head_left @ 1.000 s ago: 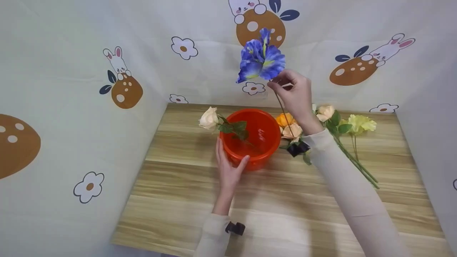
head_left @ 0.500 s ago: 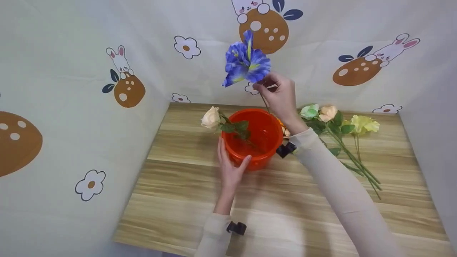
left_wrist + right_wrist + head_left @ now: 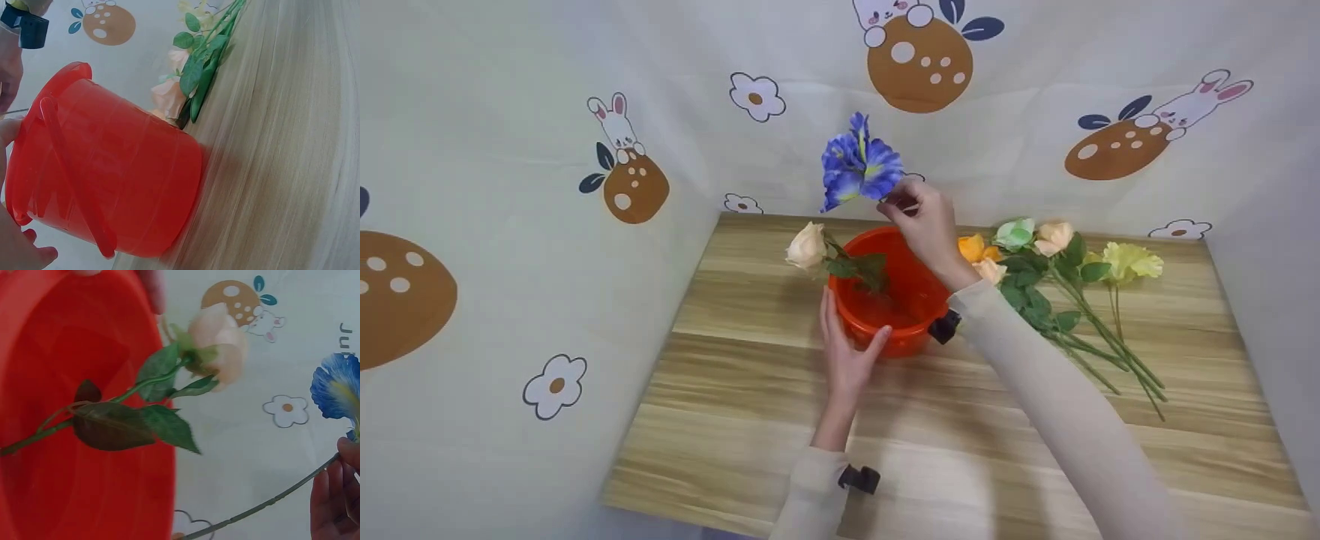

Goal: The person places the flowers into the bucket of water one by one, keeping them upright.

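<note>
A red plastic bucket stands on the wooden table. My left hand holds its near left side, thumb up at the rim. The bucket's handle hangs down in the left wrist view. A pale peach artificial rose leans out over the left rim, its leafy stem inside the bucket. Above the bucket, my right hand pinches a blue artificial iris just under its bloom. The iris stem slants toward the bucket in the right wrist view; its lower end is hidden.
To the bucket's right lie several artificial flowers: an orange bloom, a peach rose, a pale green rose and a yellow flower, their stems toward the front. A patterned cloth hangs behind the table.
My right hand has moved left and down with the iris, from beside the bucket to over it. My left hand stays on the bucket. The flowers at right show more fully.
</note>
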The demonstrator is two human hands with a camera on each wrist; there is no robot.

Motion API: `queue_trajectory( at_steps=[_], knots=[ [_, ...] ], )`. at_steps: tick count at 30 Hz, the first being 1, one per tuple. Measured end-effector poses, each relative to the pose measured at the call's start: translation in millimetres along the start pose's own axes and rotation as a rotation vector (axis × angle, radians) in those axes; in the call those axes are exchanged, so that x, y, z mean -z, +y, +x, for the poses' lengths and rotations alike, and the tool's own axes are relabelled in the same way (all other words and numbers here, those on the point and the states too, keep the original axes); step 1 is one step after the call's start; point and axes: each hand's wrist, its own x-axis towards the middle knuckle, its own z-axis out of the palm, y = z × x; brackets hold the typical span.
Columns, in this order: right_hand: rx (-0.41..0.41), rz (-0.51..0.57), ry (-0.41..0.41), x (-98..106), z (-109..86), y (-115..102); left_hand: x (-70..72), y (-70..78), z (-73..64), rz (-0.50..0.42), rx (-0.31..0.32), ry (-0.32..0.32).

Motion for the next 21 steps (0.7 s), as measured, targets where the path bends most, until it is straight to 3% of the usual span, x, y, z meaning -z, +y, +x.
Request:
queue_trajectory(
  at_steps=[10,21],
  knots=[
    [-0.067,-0.032,-0.065,-18,-7.4,31,-0.2,1.8,0.5,0.010,0.011,-0.003],
    [-0.154,-0.096,-0.214,-26,-14.7,51,-0.7,1.5,-0.1,-0.010,0.027,-0.004]
  ],
)
